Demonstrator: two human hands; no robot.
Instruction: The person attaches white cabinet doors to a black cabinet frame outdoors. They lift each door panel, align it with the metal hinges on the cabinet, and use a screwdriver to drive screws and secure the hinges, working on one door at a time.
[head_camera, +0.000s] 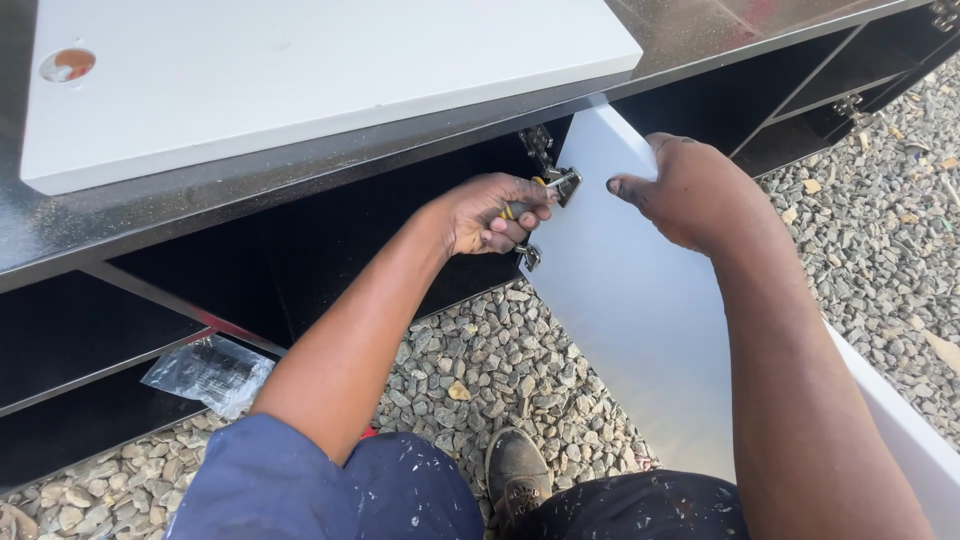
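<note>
My left hand (488, 212) grips a screwdriver with a yellow and black handle (527, 205), its tip at a metal hinge (562, 182) on the inner face of a white cabinet door (640, 310). My right hand (690, 190) holds the top edge of that open door, thumb pointing at the hinge. A second hinge part (529, 256) shows just below my left hand. The door hangs from a black cabinet (330, 240) lying on gravel.
A white panel (300, 70) with a round hole lies on the cabinet's glossy black top. A clear plastic bag of fittings (210, 372) sits inside the lower left compartment. Grey gravel (480, 370) covers the ground. My shoe (517, 470) and paint-spotted blue trousers are below.
</note>
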